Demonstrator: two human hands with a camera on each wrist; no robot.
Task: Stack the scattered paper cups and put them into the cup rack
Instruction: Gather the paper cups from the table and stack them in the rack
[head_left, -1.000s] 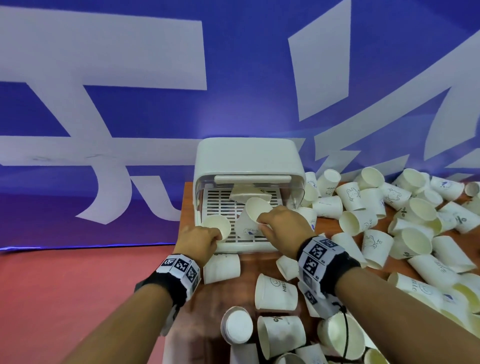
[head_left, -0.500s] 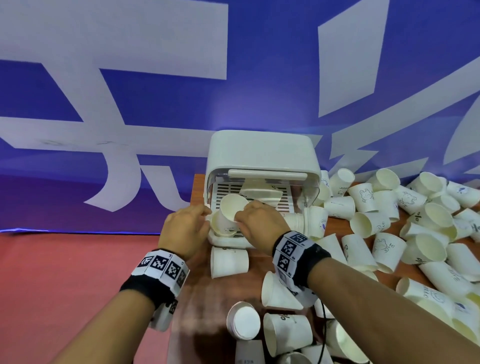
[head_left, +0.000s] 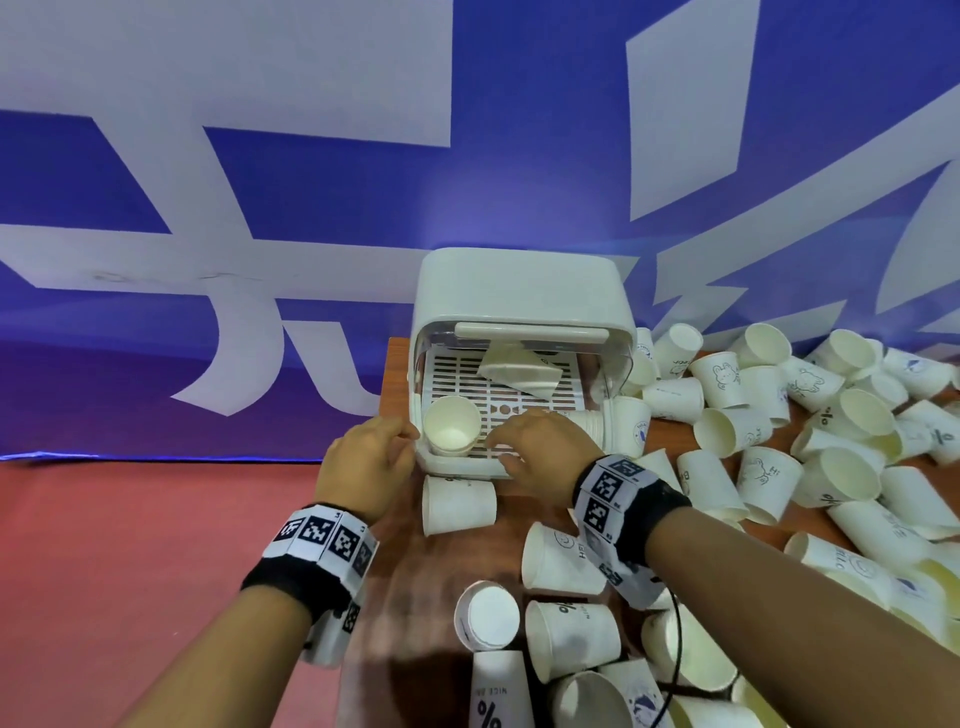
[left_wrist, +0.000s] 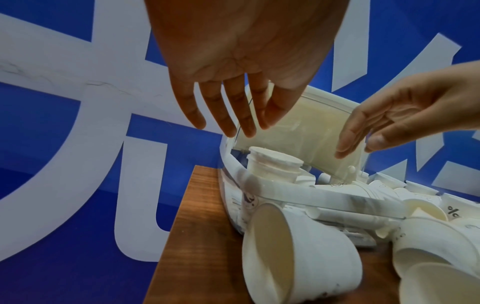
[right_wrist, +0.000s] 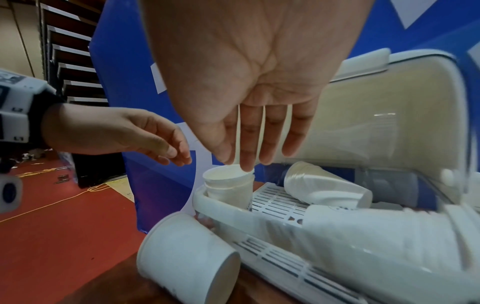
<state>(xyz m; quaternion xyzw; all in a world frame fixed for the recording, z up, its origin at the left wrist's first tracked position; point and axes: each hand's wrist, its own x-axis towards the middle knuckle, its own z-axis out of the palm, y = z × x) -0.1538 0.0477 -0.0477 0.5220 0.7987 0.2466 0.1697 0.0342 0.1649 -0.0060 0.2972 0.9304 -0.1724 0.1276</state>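
- The cup rack (head_left: 522, 291) sat at the far left end of the table (head_left: 400, 597), its lid raised.
- A small stack of cups (head_left: 451, 432) stood upright, mouth up, in the near left corner of the rack's slatted tray.
- The left hand (head_left: 370, 467) hung just left of that stack, at the rack's outer edge, fingers apart and relaxed, gripping nothing.
- From the left wrist view those fingers (left_wrist: 228, 115) pointed down above the stack (left_wrist: 272, 166), clear of it.
- The right hand (head_left: 540, 457) hovered over the near edge of the tray, just right of the stack, fingers straight and spread, holding nothing.
- The right wrist view put its fingertips (right_wrist: 246, 162) at the stack's rim (right_wrist: 230, 185); whether they touched, I couldn't tell.
- Another stack of cups (head_left: 519, 371) lay on its side farther back in the tray.
- A third stack (head_left: 618, 428) lay on its side at the rack's near right corner.
- One loose cup (head_left: 457, 504) lay on its side on the table just near the rack's front.
- Many scattered cups (head_left: 779, 441) covered the table to the right and near side.
- A blue and white banner (head_left: 311, 182) stood behind.
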